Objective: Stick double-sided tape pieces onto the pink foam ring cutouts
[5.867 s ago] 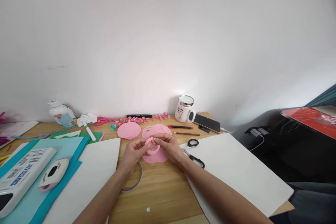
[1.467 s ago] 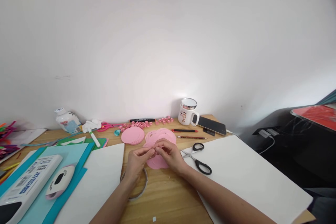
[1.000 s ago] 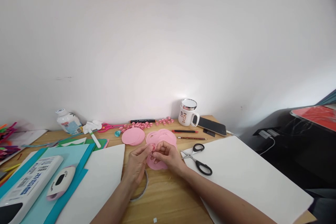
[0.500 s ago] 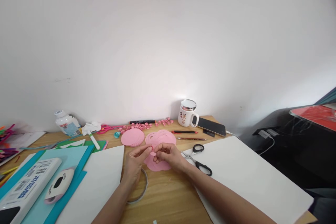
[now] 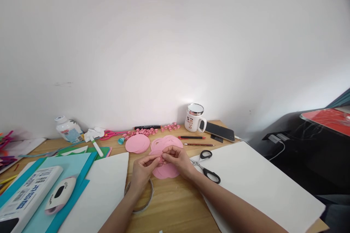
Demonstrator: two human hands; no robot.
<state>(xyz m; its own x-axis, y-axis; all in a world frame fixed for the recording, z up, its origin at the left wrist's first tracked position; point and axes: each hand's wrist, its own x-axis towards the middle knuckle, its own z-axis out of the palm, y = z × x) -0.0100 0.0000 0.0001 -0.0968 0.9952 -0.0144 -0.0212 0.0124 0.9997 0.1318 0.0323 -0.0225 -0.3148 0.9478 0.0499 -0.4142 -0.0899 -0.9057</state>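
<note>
Above a pile of pink paper cutouts (image 5: 167,172), my left hand (image 5: 142,171) and my right hand (image 5: 179,162) meet fingertip to fingertip. Both are closed in a pinch on a small pink paper piece (image 5: 161,158), largely covered by the fingers. A stack of pink paper circles (image 5: 137,142) lies just beyond my left hand. Several small pink paper rolls (image 5: 146,131) are scattered behind it. Under my left wrist, a roll of tape (image 5: 151,196) rests flat on the table. Black-handled scissors (image 5: 212,176) lie to the right of my right hand.
A white mug (image 5: 193,122) and a phone (image 5: 221,131) stand near the wall, with pencils (image 5: 199,145) before them. White sheets (image 5: 262,185) cover the right side. At left lie blue paper (image 5: 73,164), a white box (image 5: 30,196), a tape dispenser (image 5: 60,194) and a bottle (image 5: 69,130).
My fingertips have drawn closer together around the small pink piece, and my left hand has shifted slightly right. The view has moved a little; the objects on the table stay put.
</note>
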